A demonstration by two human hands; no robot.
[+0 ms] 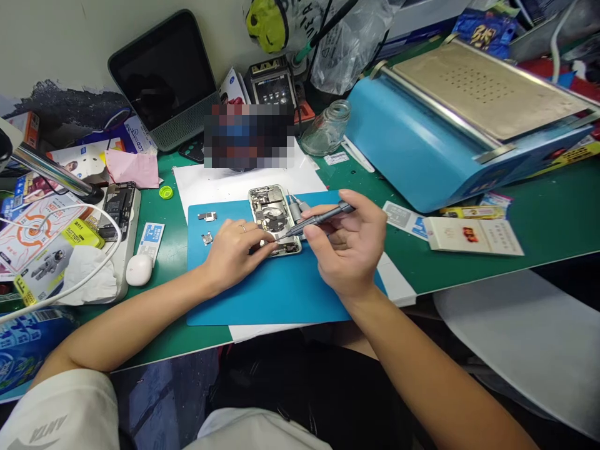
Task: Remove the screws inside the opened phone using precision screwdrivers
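An opened phone (273, 209), its inner parts bare, lies on the blue mat (281, 294). My left hand (239, 251) rests at the phone's lower left, thumb and index finger close together on its edge. In my right hand (351, 250) is a slim grey screwdriver (328, 216), held between thumb and fingers and slanting down to the left. Its tip meets the lower part of the phone near my left fingertips; the exact contact is too small to make out. Another grey tool (296, 207), partly hidden, lies along the phone's right edge. Two small metal-coloured parts (207, 217) sit on the mat's left side.
A blue machine with a metal plate (487, 87) takes up the back right. Behind the mat stand a glass jar (327, 128) and a tablet-like screen (164, 75). Boxes, a white cable (115, 240) and an earbud case (139, 270) crowd the left.
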